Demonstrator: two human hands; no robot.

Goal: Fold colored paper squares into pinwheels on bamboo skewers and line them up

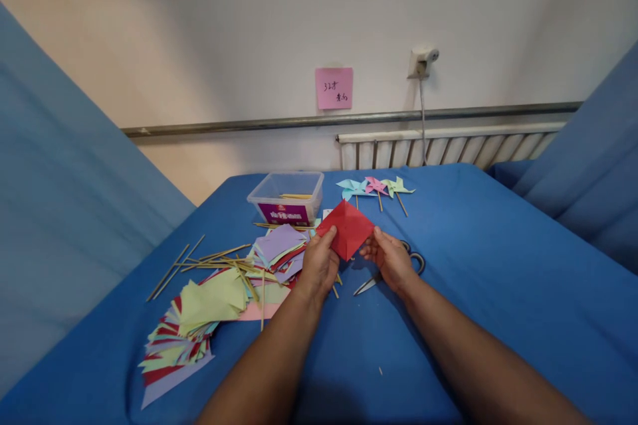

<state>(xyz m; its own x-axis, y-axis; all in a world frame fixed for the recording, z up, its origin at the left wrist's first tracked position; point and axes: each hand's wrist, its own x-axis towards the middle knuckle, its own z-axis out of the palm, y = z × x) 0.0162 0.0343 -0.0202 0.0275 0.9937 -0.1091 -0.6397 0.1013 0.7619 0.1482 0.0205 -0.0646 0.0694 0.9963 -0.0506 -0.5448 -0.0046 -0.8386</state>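
Head view: a blue-covered table [498, 292] fills the lower half of the frame, with blue fabric rising at the far left and far right edges. Behind it stands a pale wall carrying a pink note [333, 87] at upper centre, a wall socket [421, 61] to its right with a cord hanging down, a metal rail below both, and a white radiator [448, 149] right of centre. Near the table's far edge sit a clear plastic box [288, 196] with a purple label and, to its right, three paper pinwheels [375, 188] on sticks. Left of centre lie loose wooden sticks [209, 260] and a spread pile of coloured paper squares [199, 319] reaching toward the lower left.

The red paper [349, 229], folded to a diamond shape, is held up just above the table at the frame's centre, between both hands. The left hand [319, 265] pinches its left corner with thumb and fingers closed on it; the right hand [391, 259] grips its lower right edge the same way. Scissors [399, 269] lie on the cloth just behind the right hand, partly hidden. Both bare forearms rise from the bottom edge and converge toward the paper.
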